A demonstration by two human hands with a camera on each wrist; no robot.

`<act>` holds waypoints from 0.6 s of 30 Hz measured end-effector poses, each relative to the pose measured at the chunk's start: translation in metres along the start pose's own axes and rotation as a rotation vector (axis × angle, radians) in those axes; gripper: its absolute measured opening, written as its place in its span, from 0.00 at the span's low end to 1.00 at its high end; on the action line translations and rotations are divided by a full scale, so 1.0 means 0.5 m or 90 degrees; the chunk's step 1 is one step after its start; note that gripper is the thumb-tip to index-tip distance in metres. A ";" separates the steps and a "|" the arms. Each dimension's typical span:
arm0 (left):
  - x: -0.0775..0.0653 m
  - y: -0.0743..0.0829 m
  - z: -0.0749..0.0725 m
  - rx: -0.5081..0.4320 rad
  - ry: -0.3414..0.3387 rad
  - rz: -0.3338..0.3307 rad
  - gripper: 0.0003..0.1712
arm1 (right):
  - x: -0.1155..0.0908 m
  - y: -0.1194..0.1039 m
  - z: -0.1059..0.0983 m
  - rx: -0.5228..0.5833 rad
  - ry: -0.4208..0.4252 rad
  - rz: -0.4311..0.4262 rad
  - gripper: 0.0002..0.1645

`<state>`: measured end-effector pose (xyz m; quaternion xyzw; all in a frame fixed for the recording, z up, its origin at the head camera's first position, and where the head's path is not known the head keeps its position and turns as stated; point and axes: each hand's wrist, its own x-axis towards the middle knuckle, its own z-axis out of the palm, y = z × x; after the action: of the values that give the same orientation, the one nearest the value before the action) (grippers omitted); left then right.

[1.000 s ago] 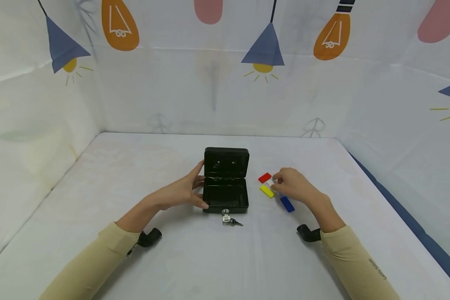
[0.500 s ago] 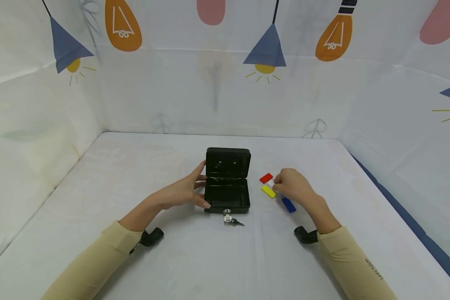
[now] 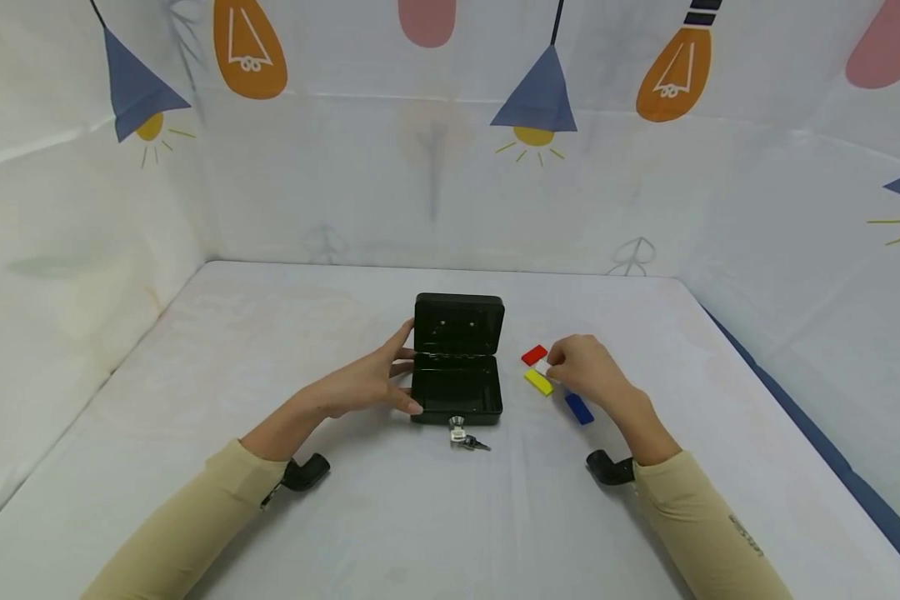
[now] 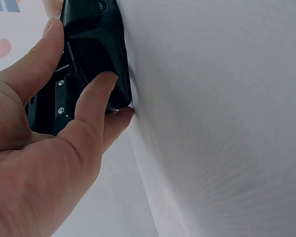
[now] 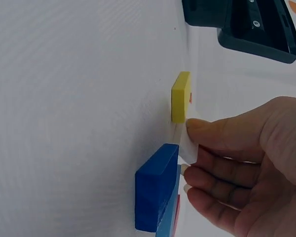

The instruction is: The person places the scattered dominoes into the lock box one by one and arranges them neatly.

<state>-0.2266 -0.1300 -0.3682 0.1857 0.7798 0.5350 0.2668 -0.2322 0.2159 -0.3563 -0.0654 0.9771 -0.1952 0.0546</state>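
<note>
An open black metal cash box stands on the white table, its lid raised, with a key in its front lock. My left hand holds the box's left side, its thumb over the rim and the other fingers spread along the side and lid. To the right of the box, my right hand pinches a small white block between thumb and fingers, low at the table. A yellow block, a red block and a blue block lie around it.
A bunch of keys hangs from the lock at the front of the box. White cloth walls printed with lamps rise at the back and sides of the table.
My right thumb and fingers have come together on the white block. The left hand stays on the cash box. The head view has shifted slightly.
</note>
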 end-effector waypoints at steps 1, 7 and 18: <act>0.000 -0.001 0.000 -0.001 0.000 0.000 0.78 | 0.000 0.000 0.000 0.004 0.000 0.001 0.11; 0.000 -0.003 0.000 0.002 -0.004 0.002 0.78 | -0.001 0.002 -0.001 0.024 -0.004 0.004 0.09; -0.003 -0.003 0.002 0.011 -0.005 0.011 0.77 | -0.002 0.003 -0.007 0.035 -0.013 0.004 0.08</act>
<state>-0.2248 -0.1305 -0.3694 0.1967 0.7815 0.5300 0.2639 -0.2320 0.2188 -0.3536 -0.0628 0.9709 -0.2210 0.0672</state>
